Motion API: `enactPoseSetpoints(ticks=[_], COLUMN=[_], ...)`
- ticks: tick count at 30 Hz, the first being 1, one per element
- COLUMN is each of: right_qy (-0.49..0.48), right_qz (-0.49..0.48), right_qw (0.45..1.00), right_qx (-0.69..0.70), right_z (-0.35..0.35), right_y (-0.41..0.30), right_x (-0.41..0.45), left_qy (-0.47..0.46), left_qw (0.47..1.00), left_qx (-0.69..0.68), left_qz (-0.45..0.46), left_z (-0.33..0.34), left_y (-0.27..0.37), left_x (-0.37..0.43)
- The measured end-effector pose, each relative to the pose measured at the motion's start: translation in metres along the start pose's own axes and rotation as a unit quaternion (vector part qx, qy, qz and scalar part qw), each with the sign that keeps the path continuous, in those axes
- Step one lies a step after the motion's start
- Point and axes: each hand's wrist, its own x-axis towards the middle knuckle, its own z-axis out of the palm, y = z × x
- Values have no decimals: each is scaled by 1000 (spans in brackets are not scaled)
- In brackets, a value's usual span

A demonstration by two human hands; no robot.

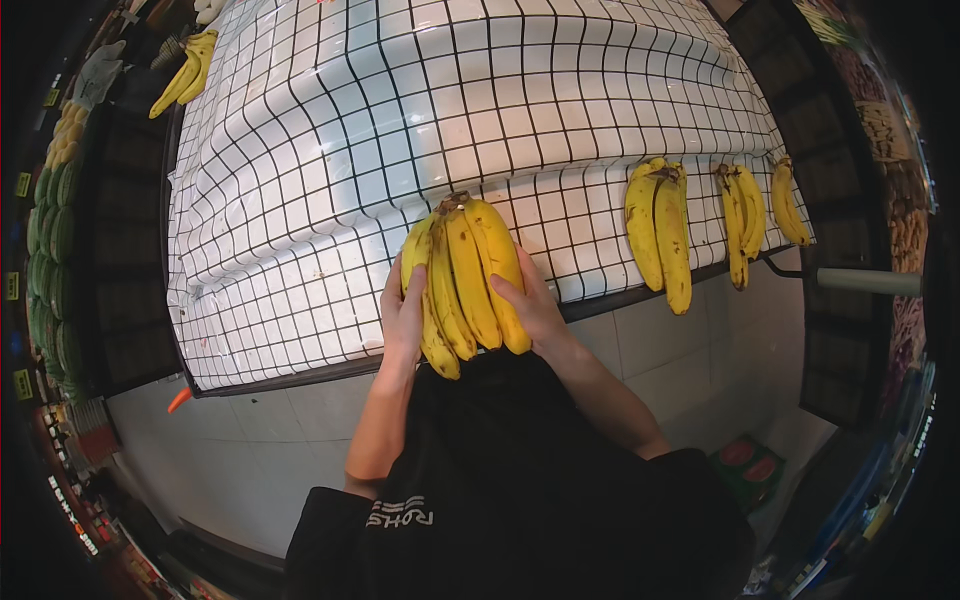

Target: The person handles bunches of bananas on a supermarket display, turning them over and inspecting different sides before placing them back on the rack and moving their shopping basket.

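Observation:
Between my two hands is a bunch of yellow bananas (466, 277) with brown specks, its joined stem end pointing away from me and its tips towards my body. My left hand (403, 307) grips the bunch's left side, thumb on top. On the right side my right hand (531, 296) holds it, with the thumb over the outer banana. The bunch is over the near edge of a table covered with a white, black-checked plastic cloth (300, 247). Whether it rests on the table I cannot tell.
Along the table's near right edge lie a larger banana bunch (660, 232), a smaller bunch (742, 217) and a banana (787, 202) at the corner. More bananas (186, 71) lie at the far left corner. Green produce (52, 262) is stacked at far left. A grey-green bar (868, 281) juts in at right.

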Motion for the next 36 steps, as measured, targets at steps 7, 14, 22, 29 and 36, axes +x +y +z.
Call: enactPoseSetpoints(ticks=[7,14,22,29,36], right_qy=[30,73,131,125,93], right_qz=[-6,-67,-115,-153,-134], right_qw=[993,962,845,853,865], right_qx=[-113,-254,-506,-483,-474], right_z=[7,8,0,3,-20], right_y=[8,15,22,19,34], right_x=[10,5,7,9,9], left_qy=[-4,12,24,36,31], left_qw=[996,985,973,968,973], left_qx=[72,156,198,214,176], left_qz=[52,70,117,123,144], left_z=[-14,-21,-22,-24,-28], left_y=[-7,-13,-17,-20,-26], left_x=[7,8,13,16,13])
